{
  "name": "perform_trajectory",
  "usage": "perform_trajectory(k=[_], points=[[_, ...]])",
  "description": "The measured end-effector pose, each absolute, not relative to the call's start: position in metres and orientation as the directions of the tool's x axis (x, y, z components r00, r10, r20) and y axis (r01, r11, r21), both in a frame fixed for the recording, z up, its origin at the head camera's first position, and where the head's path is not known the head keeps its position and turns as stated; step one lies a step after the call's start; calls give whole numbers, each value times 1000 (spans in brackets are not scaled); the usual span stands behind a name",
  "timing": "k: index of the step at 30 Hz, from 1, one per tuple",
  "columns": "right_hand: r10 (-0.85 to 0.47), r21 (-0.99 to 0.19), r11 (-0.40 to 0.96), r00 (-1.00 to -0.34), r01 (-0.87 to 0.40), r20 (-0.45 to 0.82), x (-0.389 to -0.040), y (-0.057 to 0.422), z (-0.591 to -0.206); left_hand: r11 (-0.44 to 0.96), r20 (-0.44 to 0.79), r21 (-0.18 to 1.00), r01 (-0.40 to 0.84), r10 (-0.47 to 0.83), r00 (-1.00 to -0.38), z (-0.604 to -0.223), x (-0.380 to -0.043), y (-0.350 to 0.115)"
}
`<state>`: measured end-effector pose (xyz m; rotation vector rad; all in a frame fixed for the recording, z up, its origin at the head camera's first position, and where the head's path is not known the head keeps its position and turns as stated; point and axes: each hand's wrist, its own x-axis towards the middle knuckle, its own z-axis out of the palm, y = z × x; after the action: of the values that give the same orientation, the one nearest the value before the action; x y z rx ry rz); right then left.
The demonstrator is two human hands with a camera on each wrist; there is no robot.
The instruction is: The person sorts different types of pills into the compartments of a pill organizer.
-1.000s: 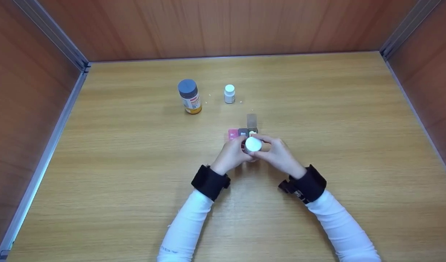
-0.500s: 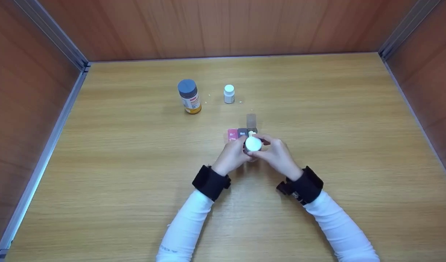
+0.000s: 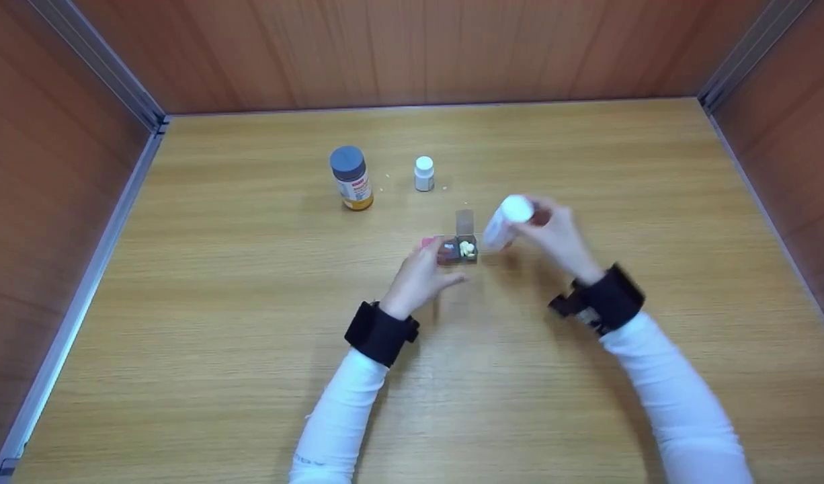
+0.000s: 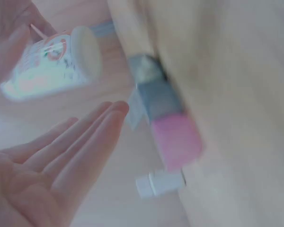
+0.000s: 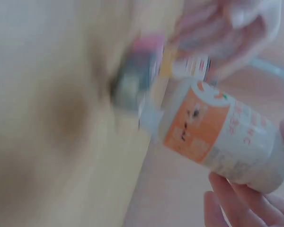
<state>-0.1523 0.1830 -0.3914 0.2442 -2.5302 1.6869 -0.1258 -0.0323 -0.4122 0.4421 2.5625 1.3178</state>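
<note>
My right hand [image 3: 553, 235] grips a white pill bottle [image 3: 498, 230] near its white cap, raised and tilted to the right of a small pill organizer [image 3: 449, 251]. An orange label shows on the bottle [image 5: 203, 123] in the right wrist view. My left hand [image 3: 417, 279] is at the organizer's near left side and partly covers it in the head view. Its fingers [image 4: 90, 146] are straight, with nothing held. One dark organizer compartment has its clear lid [image 3: 464, 222] raised and contains several pale tablets [image 3: 467, 249]. The pink compartment [image 4: 177, 139] is blurred in the left wrist view.
Behind the organizer stand a larger bottle [image 3: 351, 178] with a dark blue cap and a small white bottle [image 3: 424, 175]. Tiny pale crumbs lie on the wooden table [image 3: 217, 302] near them. Wooden panels [image 3: 425, 54] border the table at back and sides.
Both hands were together at the white bottle above the organizer. My right hand has carried the bottle right and away from me; my left hand has let go and moved slightly left, uncovering the tablets.
</note>
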Motion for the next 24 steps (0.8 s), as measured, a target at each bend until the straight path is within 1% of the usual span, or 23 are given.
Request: perform_trajectory(k=[2, 5, 7, 12, 15, 19, 24], points=[[-17, -885, 428, -981, -183, 194, -169, 203, -384, 580, -43, 797, 168, 332, -942, -409, -127, -37], [51, -849, 512, -982, -130, 182, -192, 236, -381, 601, -41, 783, 159, 305, -952, -403, -129, -44], [89, -836, 545, -987, -65, 135, -203, 255, -381, 619, -51, 771, 150, 295, -954, -400, -130, -49], [166, -846, 520, -986, 117, -34, -215, 294, -386, 685, -109, 718, 121, 283, -953, -396, -137, -57], [205, -843, 505, -974, 188, -95, -217, 309, -388, 728, -128, 675, 121, 278, -952, -395, -143, -60], [242, -830, 513, -965, 220, -106, -217, 320, -393, 758, -137, 641, 122, 270, -953, -397, -148, -63], [243, -809, 550, -966, 208, -83, -217, 324, -403, 758, -139, 641, 121, 270, -953, -401, -150, -65]])
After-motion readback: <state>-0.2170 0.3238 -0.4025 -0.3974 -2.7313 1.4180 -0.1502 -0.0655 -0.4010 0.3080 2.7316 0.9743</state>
